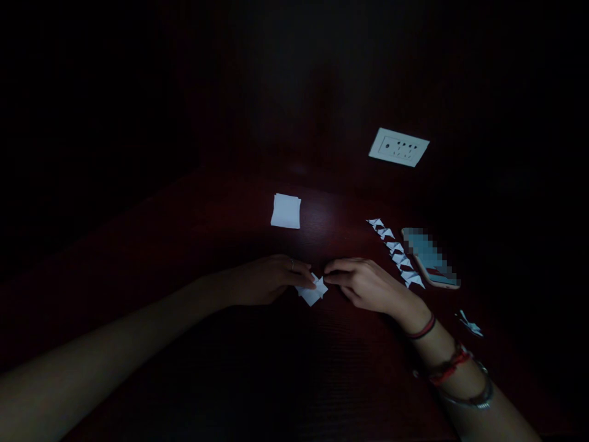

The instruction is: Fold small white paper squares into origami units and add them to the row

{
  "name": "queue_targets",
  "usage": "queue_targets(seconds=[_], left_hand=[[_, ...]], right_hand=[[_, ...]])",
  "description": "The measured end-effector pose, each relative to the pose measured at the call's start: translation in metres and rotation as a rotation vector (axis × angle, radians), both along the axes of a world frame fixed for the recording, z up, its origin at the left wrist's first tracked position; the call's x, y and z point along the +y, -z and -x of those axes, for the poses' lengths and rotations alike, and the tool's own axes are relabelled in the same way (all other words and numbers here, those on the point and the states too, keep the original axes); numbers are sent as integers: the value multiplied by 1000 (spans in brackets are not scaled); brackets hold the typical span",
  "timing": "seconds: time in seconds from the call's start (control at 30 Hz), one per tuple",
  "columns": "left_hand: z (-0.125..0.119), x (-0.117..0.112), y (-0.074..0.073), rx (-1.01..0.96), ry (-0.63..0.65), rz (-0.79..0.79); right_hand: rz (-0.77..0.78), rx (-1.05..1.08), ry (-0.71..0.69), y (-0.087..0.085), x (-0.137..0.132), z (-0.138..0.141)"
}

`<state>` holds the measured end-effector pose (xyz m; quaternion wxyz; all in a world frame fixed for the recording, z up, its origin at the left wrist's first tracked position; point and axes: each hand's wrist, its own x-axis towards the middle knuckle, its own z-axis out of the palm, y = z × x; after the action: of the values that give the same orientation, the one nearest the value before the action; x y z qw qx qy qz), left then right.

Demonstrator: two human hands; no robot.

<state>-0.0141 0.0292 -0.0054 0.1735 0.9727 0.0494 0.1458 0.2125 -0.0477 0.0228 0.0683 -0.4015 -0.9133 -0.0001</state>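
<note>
A small piece of folded white paper [311, 297] with pointed corners lies on the dark red table in front of me. My left hand [271, 279], with a ring on one finger, presses and grips its left and upper part. At the paper's upper right corner are the bent, closed-up fingertips of my right hand [363, 282]; the dim light makes the exact contact hard to see. Bands and a bracelet [473, 402] circle my right wrist and forearm.
Farther back sits a stack of square white paper [286, 211]. To the right runs a row of several folded paper pieces [394, 248], beside a phone [430, 258]. Another folded paper piece [469, 323] lies nearer on the right. A white socket plate [399, 147] is on the back panel.
</note>
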Motion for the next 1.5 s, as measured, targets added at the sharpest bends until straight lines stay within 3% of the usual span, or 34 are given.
queue_targets(seconds=[0.47,0.83,1.2,1.5], left_hand=[[-1,0,-1,-17,3,2],[2,1,2,8,0,-5],[-2,-3,-6,-69,44,33],[1,1,6,-32,-7,-15]], right_hand=[[22,-3,-12,-1,-3,2],[-24,18,63,0,0,-6],[12,-14,-23,1,0,2],[29,3,-15,-1,-1,0]])
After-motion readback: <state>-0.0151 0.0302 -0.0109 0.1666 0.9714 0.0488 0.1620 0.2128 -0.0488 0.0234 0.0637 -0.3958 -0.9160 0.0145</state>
